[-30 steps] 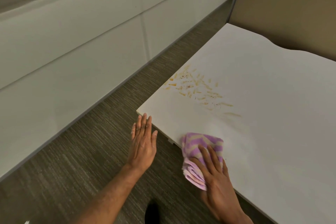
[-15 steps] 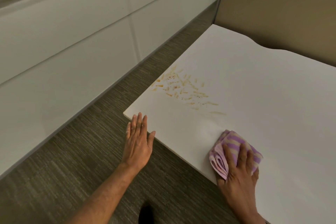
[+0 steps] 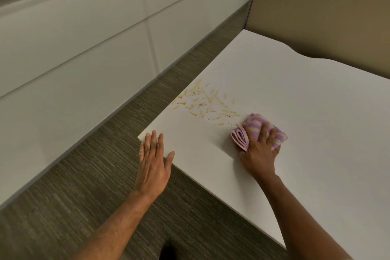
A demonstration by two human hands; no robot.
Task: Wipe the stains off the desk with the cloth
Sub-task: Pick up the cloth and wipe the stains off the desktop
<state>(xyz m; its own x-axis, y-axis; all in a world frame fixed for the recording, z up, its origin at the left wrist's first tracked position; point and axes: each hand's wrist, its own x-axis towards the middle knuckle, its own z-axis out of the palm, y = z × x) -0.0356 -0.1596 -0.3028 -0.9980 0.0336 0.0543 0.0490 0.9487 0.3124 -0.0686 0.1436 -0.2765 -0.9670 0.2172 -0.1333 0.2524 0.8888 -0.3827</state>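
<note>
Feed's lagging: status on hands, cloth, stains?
Left hand flat, at desk corner. Right hand grips cloth, at edge of stains. Stains unwiped, nothing blocking.

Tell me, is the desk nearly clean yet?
Not yet. Done: the folded cloth is down on the desk, right at the edge of the stains. In hand: the right hand holds the cloth against the desk, and the left hand is flat by the desk's corner. Left: the orange-brown streaks and specks all show unwiped, so the wiping itself remains.
</note>
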